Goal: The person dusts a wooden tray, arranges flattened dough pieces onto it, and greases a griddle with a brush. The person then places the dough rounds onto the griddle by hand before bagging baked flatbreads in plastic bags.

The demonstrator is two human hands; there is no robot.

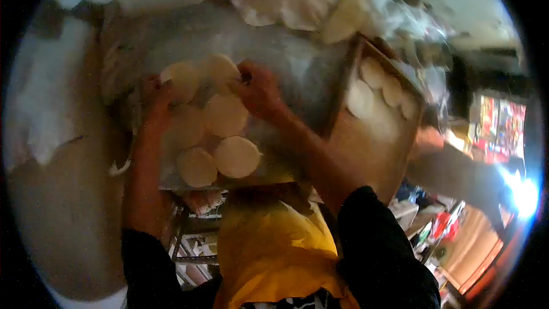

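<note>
Flat, round, pale dough discs lie in two columns on the grey work surface (291,68). My left hand (155,90) is at the outer edge of the far left dough disc (183,82), its fingers closed on the rim. With bent fingers, my right hand (258,90) pinches the edge of the far right dough disc (221,70). Closer to me are a middle pair, with one dough disc (226,115) on the right, and a near pair, including a dough disc (197,167) by the front edge.
To the right stands a shallow wooden tray (366,143) with several dough discs (361,99) at its far end. Crumpled pale cloth or plastic (280,3) lies along the back. Beyond the tray are another person's arm (429,140) and a bright light (523,197).
</note>
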